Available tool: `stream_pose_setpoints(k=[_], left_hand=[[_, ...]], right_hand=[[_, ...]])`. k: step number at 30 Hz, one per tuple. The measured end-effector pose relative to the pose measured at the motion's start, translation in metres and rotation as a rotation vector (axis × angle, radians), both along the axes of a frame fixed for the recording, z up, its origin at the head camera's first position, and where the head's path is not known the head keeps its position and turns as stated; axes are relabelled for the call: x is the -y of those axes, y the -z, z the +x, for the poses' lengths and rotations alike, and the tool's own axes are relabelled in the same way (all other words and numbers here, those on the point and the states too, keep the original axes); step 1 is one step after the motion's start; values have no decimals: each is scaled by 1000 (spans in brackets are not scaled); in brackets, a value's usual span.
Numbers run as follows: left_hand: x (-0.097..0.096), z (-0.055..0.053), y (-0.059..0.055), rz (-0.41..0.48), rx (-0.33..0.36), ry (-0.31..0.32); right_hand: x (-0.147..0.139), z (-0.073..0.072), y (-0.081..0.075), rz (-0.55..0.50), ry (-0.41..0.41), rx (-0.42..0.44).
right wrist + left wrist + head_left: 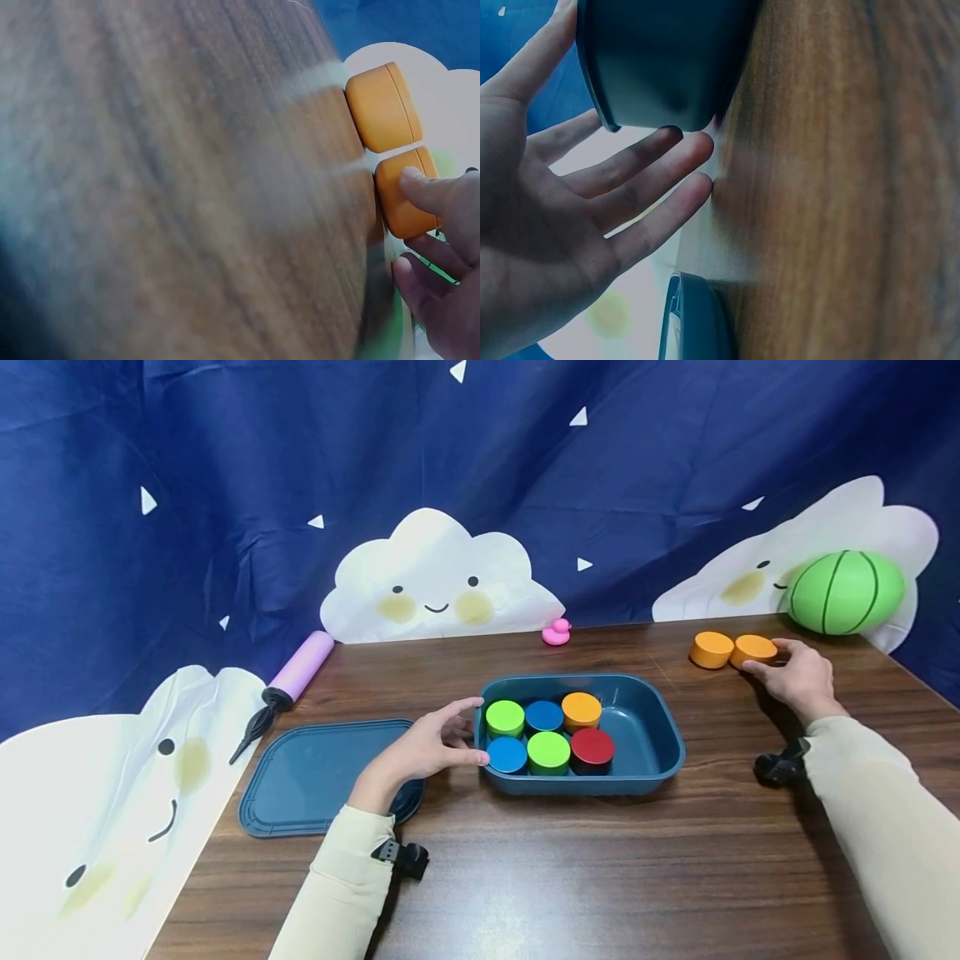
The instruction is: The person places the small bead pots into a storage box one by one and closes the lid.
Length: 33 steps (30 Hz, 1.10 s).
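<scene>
A dark blue-green plastic box [641,783] stands on the table, with several round lidded containers in its left and middle part: green [548,753], blue [507,755], red [592,748] and orange [581,710]. At its left end, my left hand [429,745] touches the rim with thumb and index finger; the left wrist view shows the other fingers extended beneath the box [660,60]. Toward the back right, my right hand [801,681] holds a round orange container [752,650] between thumb and fingers. A matching orange container [711,649] stands just left of it.
Left of the box lies its flat blue-green lid [322,777], partly behind my left forearm. A purple hand pump [302,667] lies at the back left. A pink rubber duck [557,632] and a green striped ball [847,592] sit at the back edge, before the curtain.
</scene>
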State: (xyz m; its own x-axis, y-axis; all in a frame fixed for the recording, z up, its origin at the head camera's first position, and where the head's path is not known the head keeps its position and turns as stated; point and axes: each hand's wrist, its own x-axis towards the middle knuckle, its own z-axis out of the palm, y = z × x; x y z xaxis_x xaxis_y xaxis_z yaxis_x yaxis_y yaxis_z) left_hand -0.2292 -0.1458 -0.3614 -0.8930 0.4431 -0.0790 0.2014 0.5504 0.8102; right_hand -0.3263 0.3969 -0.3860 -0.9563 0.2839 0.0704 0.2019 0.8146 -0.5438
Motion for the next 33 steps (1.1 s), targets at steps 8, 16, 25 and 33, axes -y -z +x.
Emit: stream_pose_setpoints(k=[8, 16, 25, 33], left_hand=[[0, 1, 0, 1, -1, 1], [-1, 1, -1, 0, -10, 7], [-2, 0, 0, -8, -15, 5], [-1, 1, -1, -13, -15, 2]], right_hand=[[-2, 8, -5, 14, -38, -80], [4, 25, -17, 30, -78, -148], [25, 52, -44, 75, -167, -266], [74, 76, -54, 13, -281, -328]])
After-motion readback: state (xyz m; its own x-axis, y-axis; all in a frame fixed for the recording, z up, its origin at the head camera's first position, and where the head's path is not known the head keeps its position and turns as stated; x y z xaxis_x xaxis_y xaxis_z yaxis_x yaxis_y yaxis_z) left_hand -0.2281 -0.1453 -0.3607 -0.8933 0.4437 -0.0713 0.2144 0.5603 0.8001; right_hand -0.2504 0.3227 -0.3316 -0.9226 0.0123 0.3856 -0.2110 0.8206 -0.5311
